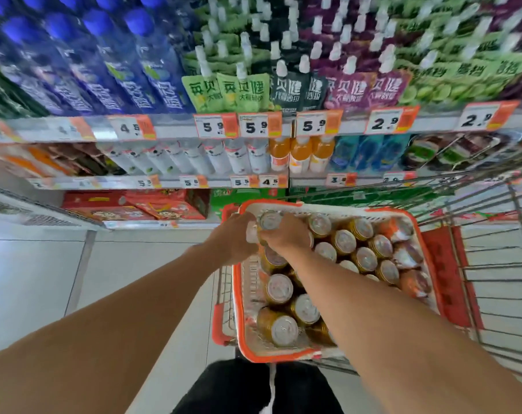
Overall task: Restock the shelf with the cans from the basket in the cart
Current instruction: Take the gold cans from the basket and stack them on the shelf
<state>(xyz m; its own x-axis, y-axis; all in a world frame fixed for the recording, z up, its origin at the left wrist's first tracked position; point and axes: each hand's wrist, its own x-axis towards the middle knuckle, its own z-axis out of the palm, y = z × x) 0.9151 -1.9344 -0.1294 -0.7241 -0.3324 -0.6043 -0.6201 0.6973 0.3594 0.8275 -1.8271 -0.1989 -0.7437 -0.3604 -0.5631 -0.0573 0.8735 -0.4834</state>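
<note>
**Both hands gather cans at the far end of the basket**

The store shelf (170,131) fills the upper view, stacked with blue bottles (110,64), spouted pouches (242,88) and orange juice bottles (300,155); no clear gap for cans shows from here, and the frame is blurred. Below it stands the wire cart (493,264), and inside the cart sits the orange-rimmed basket (239,294), still well filled with gold cans (343,243) lying and standing close together, silver tops up.

The step in hand looks like the pickup: cans are being taken out, and none appears to have reached the shelf in this reach. The next move likely calls for a firm lift clear of the basket rim, then a turn toward whichever shelf row takes these cans.

The left hand (234,237) and right hand (286,234) meet at the basket's far left corner. The right hand's fingers curl closed around a can (270,221) whose top shows just above the knuckles. The left hand's fingers wrap toward the same cluster, touching a pale can side; whether it grips its own can cannot be told
</note>
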